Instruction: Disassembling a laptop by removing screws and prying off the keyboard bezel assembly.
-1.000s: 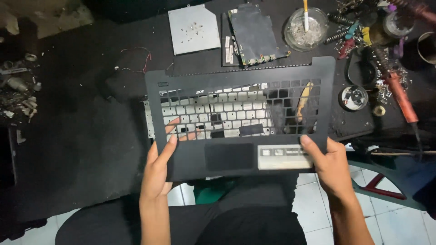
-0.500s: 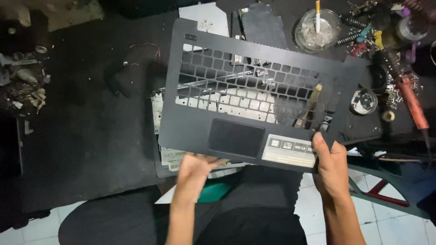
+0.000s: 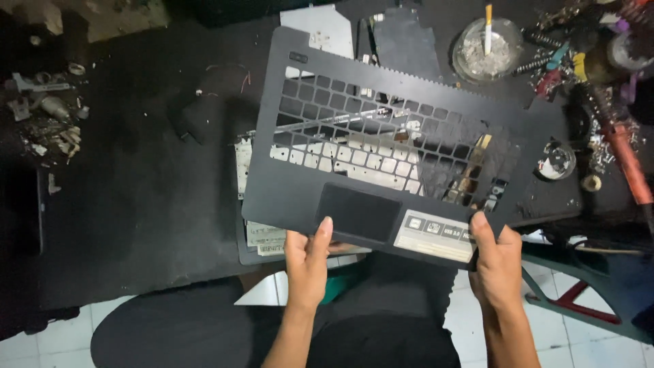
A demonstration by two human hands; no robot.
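Two hands, left hand (image 3: 306,262) and right hand (image 3: 496,262), grip one dark grey plastic laptop palmrest frame (image 3: 340,129), screening one white keyboard (image 3: 340,160); one glass ashtray (image 3: 487,48) sits beyond.

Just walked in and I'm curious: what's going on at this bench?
A person holds a dark laptop palmrest frame by its near edge, left hand below the touchpad, right hand at the corner. It is tilted above the black table. A white keyboard shows through its empty key openings.
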